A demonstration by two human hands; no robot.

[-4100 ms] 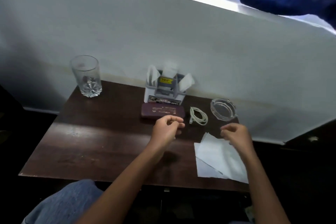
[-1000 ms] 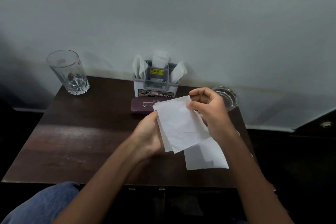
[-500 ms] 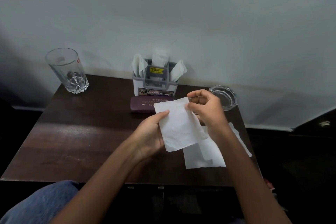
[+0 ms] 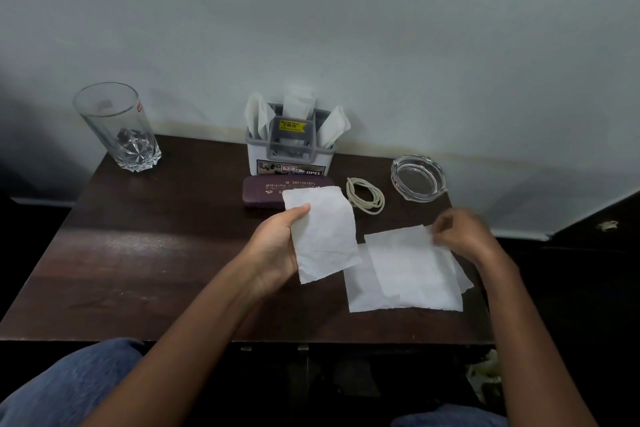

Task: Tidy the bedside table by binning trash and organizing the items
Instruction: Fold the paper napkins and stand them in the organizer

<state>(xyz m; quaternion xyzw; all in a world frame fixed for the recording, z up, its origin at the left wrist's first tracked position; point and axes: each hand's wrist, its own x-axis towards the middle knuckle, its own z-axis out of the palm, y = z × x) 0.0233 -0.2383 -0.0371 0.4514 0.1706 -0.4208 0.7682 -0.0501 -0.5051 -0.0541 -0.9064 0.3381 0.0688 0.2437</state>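
Observation:
My left hand (image 4: 277, 250) holds a folded white tissue (image 4: 323, 232) above the middle of the dark wooden table (image 4: 138, 253), thumb on its front face. My right hand (image 4: 460, 232), blurred, pinches the far edge of another white tissue (image 4: 412, 267) that lies flat on the table's right side, on top of more tissue sheets. A grey holder (image 4: 289, 152) with tissues stands at the back against the wall. A maroon case (image 4: 265, 192) lies in front of it, partly hidden by the held tissue.
A tall glass (image 4: 119, 126) stands at the back left corner. A coiled white cord (image 4: 365, 196) lies right of the case, and a glass ashtray (image 4: 419, 177) sits at the back right. The white wall runs behind the table. My knees show below the front edge.
My right hand let go of the folded tissue and dropped right to the sheets on the table. My left hand keeps the folded tissue. The coiled cord is uncovered.

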